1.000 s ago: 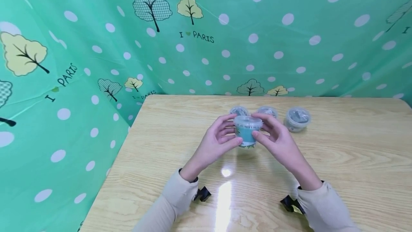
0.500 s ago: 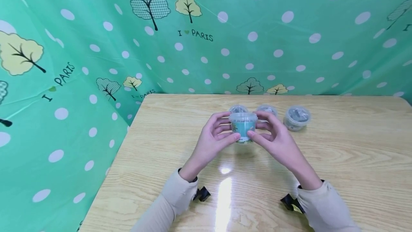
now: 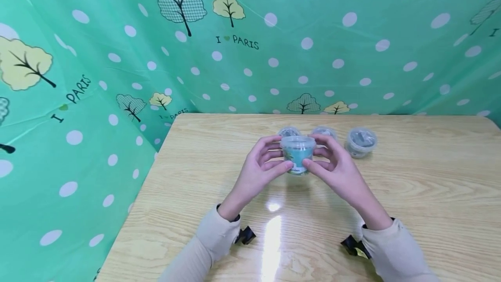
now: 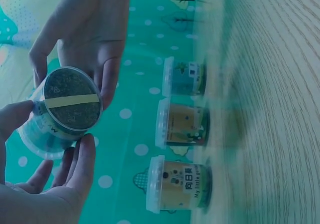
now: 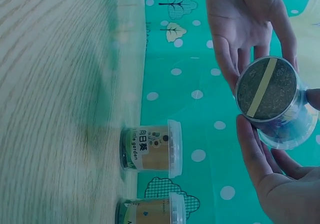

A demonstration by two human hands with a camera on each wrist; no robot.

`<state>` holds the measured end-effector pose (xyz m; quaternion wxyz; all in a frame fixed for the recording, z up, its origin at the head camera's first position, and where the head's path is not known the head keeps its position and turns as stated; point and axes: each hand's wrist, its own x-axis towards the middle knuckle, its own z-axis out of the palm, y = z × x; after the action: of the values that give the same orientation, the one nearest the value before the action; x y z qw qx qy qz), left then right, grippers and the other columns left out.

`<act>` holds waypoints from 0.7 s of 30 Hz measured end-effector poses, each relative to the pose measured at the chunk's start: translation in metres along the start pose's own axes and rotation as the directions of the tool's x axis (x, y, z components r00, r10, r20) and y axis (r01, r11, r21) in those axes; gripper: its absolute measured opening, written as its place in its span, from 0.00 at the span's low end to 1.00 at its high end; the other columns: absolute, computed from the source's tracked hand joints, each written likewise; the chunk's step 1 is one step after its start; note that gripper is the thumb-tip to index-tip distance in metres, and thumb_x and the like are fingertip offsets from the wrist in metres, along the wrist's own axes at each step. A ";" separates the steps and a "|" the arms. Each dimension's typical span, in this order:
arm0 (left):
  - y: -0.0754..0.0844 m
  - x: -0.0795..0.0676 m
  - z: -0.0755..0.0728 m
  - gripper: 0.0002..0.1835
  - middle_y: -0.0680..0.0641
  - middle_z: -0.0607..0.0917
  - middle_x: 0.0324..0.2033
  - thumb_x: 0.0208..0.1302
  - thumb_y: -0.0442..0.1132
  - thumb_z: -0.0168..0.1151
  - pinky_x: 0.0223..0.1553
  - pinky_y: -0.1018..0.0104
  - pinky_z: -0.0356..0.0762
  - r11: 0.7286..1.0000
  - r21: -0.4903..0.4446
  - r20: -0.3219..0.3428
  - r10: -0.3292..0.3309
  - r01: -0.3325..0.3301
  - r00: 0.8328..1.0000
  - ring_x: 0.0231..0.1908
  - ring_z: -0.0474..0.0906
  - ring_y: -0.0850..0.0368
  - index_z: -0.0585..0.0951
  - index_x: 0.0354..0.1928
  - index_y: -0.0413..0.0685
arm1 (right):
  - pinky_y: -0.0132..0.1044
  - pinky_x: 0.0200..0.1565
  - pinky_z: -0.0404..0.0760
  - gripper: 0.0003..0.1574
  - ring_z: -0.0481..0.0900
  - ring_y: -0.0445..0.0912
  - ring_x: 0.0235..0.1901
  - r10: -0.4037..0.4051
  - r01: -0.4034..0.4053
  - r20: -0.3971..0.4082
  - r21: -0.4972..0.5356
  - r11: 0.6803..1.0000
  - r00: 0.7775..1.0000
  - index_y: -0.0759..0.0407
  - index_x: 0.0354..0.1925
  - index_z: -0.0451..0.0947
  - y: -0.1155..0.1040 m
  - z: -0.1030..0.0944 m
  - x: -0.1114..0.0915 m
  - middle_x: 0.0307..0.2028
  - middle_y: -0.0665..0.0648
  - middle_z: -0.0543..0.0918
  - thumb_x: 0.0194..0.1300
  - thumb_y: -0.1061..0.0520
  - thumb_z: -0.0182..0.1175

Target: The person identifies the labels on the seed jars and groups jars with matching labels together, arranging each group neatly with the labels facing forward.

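A small clear plastic tub (image 3: 298,153) with a lid and a blue printed label is held up above the table between both hands. My left hand (image 3: 260,166) grips its left side, thumb on the front and fingers behind. On the opposite side my right hand (image 3: 334,166) grips it the same way. Both wrist views show the tub's underside, dark contents and a pale yellow strip across the base (image 4: 72,101). In the right wrist view the same tub (image 5: 267,88) is tilted with its base toward the camera.
Several similar lidded tubs stand in a row behind the hands: a left one (image 3: 289,131), a middle one (image 3: 325,132) and a right one (image 3: 361,142). They rest on the wood-grain table (image 3: 430,195). A green dotted cloth (image 3: 250,73) hangs behind and at the left.
The held tub has risen slightly and turned between the fingers, so more of its label's lower lettering shows. Both hands keep their grip. The tubs behind stay put.
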<state>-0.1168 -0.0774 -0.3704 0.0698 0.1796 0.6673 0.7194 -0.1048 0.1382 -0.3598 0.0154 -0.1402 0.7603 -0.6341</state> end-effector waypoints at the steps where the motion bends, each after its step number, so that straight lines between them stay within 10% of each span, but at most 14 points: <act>1: 0.000 0.000 0.000 0.33 0.39 0.78 0.58 0.61 0.30 0.68 0.59 0.59 0.80 1.000 0.003 0.000 -0.001 0.001 1.000 0.57 0.77 0.48 0.67 0.67 0.42 | 0.27 0.53 0.82 0.37 0.77 0.40 0.54 0.002 -0.002 0.001 0.000 1.000 1.000 0.64 0.69 0.61 -0.001 0.000 0.000 0.61 0.61 0.69 0.67 0.61 0.63; 21: -0.001 -0.003 0.003 0.33 0.38 0.78 0.57 0.65 0.33 0.65 0.57 0.61 0.81 1.000 0.024 0.018 -0.010 0.010 1.000 0.55 0.78 0.49 0.64 0.70 0.45 | 0.26 0.55 0.80 0.32 0.75 0.38 0.57 -0.044 0.041 0.072 0.046 0.998 0.996 0.67 0.69 0.60 -0.004 0.002 -0.002 0.63 0.65 0.67 0.71 0.65 0.57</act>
<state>-0.1128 -0.0751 -0.3719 0.0774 0.1837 0.6762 0.7092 -0.1020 0.1360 -0.3567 0.0327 -0.1791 0.7418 -0.6455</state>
